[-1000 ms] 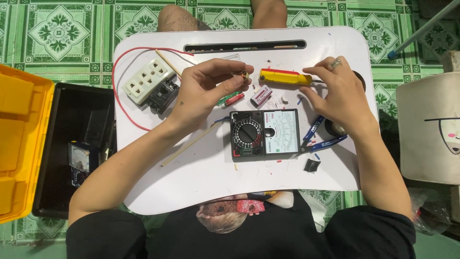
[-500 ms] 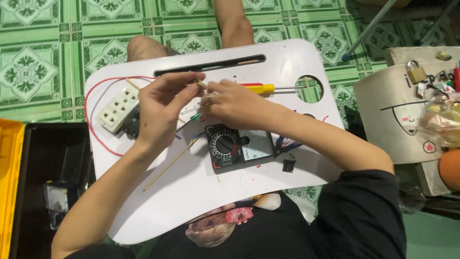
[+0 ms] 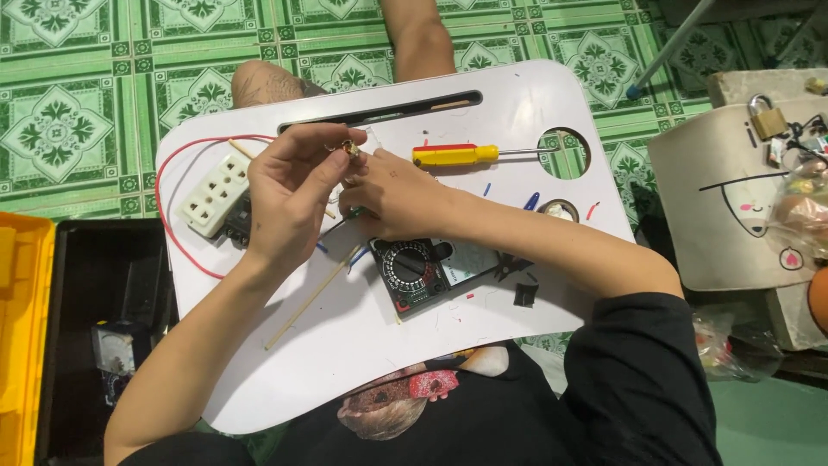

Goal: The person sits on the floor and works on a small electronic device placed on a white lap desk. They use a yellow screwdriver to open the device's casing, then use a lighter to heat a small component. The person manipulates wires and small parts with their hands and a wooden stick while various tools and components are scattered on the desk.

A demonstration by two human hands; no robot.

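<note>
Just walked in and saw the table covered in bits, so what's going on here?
A person sits at a white lap table on a green tiled floor. Their left hand and right hand meet over the table, pinching a small metal part between the fingertips. A yellow screwdriver lies beyond the hands, a white socket block with a red wire sits left, and a black multimeter lies below the hands.

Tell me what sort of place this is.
Probably a home floor used as a makeshift electronics bench: green patterned floor tiles, a white lap tray across the legs, an analog multimeter and a yellow screwdriver on it.
</note>
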